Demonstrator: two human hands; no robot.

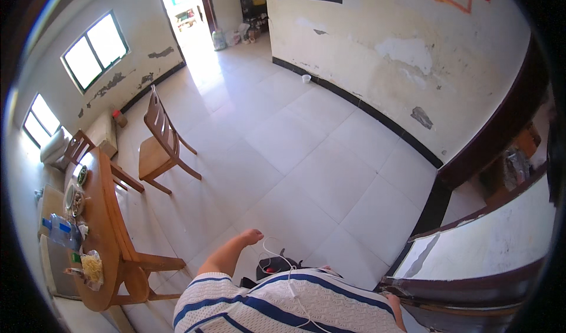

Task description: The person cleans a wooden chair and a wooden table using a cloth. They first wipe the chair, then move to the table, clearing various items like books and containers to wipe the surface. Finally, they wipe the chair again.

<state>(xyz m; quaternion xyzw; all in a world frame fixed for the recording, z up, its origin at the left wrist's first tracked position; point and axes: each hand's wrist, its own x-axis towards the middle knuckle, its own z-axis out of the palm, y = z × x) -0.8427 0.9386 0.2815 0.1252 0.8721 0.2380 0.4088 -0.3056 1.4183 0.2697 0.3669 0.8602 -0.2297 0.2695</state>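
Observation:
My left hand [252,236] reaches forward over the tiled floor, its fingers curled closed. A thin white cable [268,251] loops right beside its fingertips; whether they touch it, or hold anything, I cannot make out. The cable runs on down over my white and blue striped knit top [277,297]. Below the hand lies a dark bag-like shape [268,268] with a red spot, partly hidden by my top. Of my right side only a bit of bare arm [396,310] shows at the lower edge, near the door frame; that hand is out of sight.
On the left stands a wooden table [112,215] with dishes, a clear blue-tinted jug [62,230] and a bag of yellow strips [92,269]. A wooden chair [159,141] stands beyond it. At the right is a dark doorway frame [495,138]; a bright doorway [187,20] opens far ahead.

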